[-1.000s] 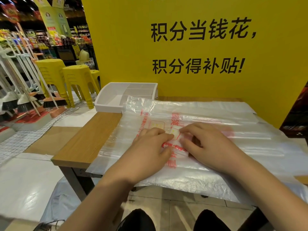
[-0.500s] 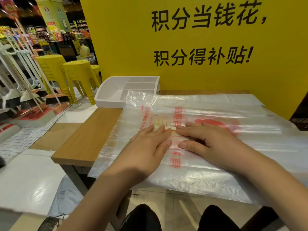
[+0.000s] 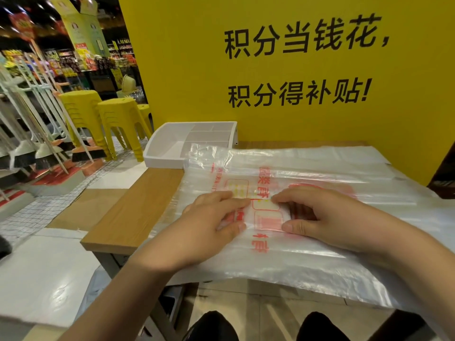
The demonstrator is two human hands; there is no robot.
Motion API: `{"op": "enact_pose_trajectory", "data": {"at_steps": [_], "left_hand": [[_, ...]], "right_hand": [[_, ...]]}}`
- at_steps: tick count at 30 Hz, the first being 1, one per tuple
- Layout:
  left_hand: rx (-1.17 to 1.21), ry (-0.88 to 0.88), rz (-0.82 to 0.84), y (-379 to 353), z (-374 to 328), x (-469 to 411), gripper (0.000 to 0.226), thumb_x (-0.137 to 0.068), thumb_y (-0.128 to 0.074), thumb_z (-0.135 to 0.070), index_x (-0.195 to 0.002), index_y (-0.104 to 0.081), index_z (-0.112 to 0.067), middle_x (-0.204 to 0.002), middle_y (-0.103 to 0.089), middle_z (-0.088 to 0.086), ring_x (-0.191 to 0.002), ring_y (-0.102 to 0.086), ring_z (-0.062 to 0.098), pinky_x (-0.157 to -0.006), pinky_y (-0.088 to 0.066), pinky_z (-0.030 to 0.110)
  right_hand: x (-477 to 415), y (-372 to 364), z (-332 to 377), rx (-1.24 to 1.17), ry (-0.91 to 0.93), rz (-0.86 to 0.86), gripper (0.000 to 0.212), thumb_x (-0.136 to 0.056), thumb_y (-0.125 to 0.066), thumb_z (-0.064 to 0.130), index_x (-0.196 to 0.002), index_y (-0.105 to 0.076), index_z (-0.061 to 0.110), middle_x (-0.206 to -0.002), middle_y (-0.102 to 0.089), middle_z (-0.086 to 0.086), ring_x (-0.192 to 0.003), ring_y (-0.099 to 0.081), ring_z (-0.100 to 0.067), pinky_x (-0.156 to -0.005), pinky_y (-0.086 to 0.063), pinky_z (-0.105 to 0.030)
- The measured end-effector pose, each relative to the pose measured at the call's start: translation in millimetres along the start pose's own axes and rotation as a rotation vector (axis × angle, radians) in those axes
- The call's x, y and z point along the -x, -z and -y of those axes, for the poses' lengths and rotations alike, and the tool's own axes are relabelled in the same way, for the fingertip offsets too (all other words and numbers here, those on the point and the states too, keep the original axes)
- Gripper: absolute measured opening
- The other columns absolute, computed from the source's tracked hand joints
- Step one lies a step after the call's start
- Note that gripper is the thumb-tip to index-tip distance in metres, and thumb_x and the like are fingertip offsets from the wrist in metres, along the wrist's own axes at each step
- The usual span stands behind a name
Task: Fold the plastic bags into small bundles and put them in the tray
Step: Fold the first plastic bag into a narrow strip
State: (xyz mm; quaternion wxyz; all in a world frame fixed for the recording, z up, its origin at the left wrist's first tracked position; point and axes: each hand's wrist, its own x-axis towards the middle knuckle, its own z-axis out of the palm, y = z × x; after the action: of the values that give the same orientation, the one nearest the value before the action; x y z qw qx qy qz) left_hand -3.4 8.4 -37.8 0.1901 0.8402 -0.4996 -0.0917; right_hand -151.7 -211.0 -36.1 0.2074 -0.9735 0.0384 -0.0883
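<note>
Left of the tray (image 3: 163,162) and well apart from it, brooms (image 3: 49,153) and stacked yellow stools (image 3: 118,119) are standing on the shop floor. The white, compartmented tray is sitting at the far left corner of the wooden table (image 3: 138,212), and no bundle is showing in the part of it that is visible. Right of the tray, reaching its near right corner, a flat stack of clear plastic bags (image 3: 332,166) with red print is lying with its long axis running rightward away from the tray. Its near edge is hanging over the table front. Nearer the viewer than the tray and to its right, the left hand (image 3: 209,225) is resting on the stack, forefinger and thumb pinching the left edge of a small folded section (image 3: 267,215). Whether that section is a separate bag or a fold of the top one cannot be told. Farther right of the tray, the right hand (image 3: 327,217) is pinching the opposite edge in the same way. By this evidence the folding is under way and no bundle is finished. The tray is lying beyond and to the left of the section, so the left hand is the nearer one for the placing.
</note>
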Motion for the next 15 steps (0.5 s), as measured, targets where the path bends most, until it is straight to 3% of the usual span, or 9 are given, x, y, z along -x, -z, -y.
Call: {"op": "enact_pose_trajectory", "data": {"at_steps": [5,9,12,15], "left_hand": [[0.152,-0.008,-0.064,18,-12,-8,0.041,-0.091,-0.066,-0.031,-0.128,-0.056,-0.048,-0.123,-0.055,-0.019,-0.109,-0.054,-0.003,-0.098,-0.048,0.025],[0.377,0.051,-0.148,30,-25,-19,0.031,-0.09,-0.068,-0.017,-0.105,-0.064,-0.044,-0.108,-0.062,-0.015,-0.076,-0.067,0.007,-0.072,-0.059,0.03],[0.576,0.073,-0.126,50,-32,-26,0.029,-0.089,-0.071,-0.01,-0.102,-0.069,-0.036,-0.11,-0.065,-0.008,-0.075,-0.071,0.012,-0.07,-0.061,0.029],[0.717,0.036,-0.131,74,-38,-44,0.029,-0.088,-0.07,0.0,-0.107,-0.07,-0.022,-0.113,-0.066,0.004,-0.087,-0.074,0.017,-0.072,-0.061,0.029]], "right_hand": [[-2,7,7,-0.095,-0.002,-0.055,0.059,-0.082,-0.08,0.038,-0.133,-0.052,0.046,-0.114,-0.051,0.029,-0.105,-0.052,0.007,-0.086,-0.039,-0.008],[-8,7,12,-0.211,-0.051,-0.14,0.063,-0.077,-0.084,0.029,-0.129,-0.055,0.047,-0.12,-0.051,0.029,-0.105,-0.058,0.006,-0.09,-0.049,-0.014],[-14,21,18,-0.472,-0.122,-0.197,0.053,-0.08,-0.082,0.016,-0.122,-0.061,0.04,-0.114,-0.066,0.018,-0.092,-0.07,-0.005,-0.08,-0.058,-0.028],[-25,44,18,-0.633,-0.172,-0.178,0.041,-0.086,-0.076,0.023,-0.122,-0.06,0.036,-0.105,-0.074,0.015,-0.088,-0.073,-0.012,-0.072,-0.054,-0.033]]}}
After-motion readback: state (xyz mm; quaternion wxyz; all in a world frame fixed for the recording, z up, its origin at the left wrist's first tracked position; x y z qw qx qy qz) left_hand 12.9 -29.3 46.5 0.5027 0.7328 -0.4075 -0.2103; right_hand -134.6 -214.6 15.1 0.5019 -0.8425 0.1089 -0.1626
